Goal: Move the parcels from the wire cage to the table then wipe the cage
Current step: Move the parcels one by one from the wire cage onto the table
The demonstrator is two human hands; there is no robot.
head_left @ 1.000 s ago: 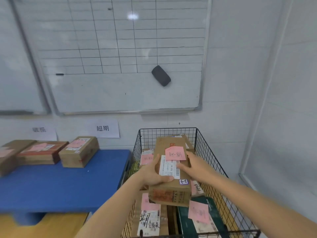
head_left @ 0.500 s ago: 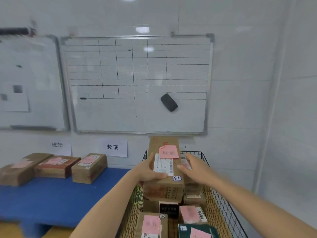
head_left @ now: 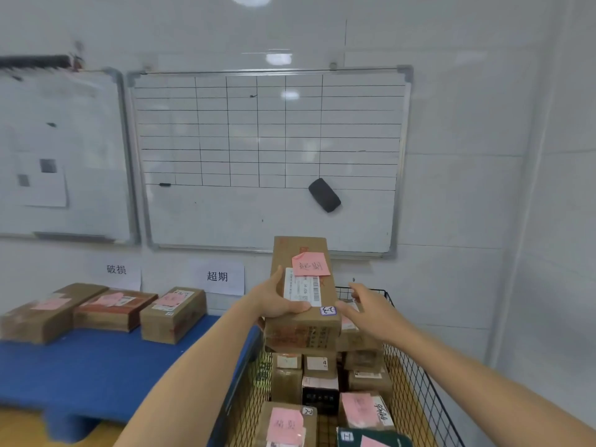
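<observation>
A long brown parcel [head_left: 303, 327] with a pink note and a white barcode label is raised above the black wire cage [head_left: 416, 391]. My left hand [head_left: 274, 301] grips its left side, thumb across the top. My right hand [head_left: 371, 311] hovers just off the parcel's right side, fingers spread and relaxed, holding nothing. Several more parcels [head_left: 364, 411] with pink notes lie inside the cage. To the left is the blue table [head_left: 96, 375], carrying three brown parcels [head_left: 174, 314] along the wall.
Two whiteboards hang on the white wall; the gridded one [head_left: 267, 156] has a black eraser [head_left: 324, 195] stuck to it. Two paper signs [head_left: 217, 276] are taped above the table. A white wall closes the right side beside the cage.
The parcel has been lifted up out of the cage. My right hand has come off its right side. The view has tilted upward.
</observation>
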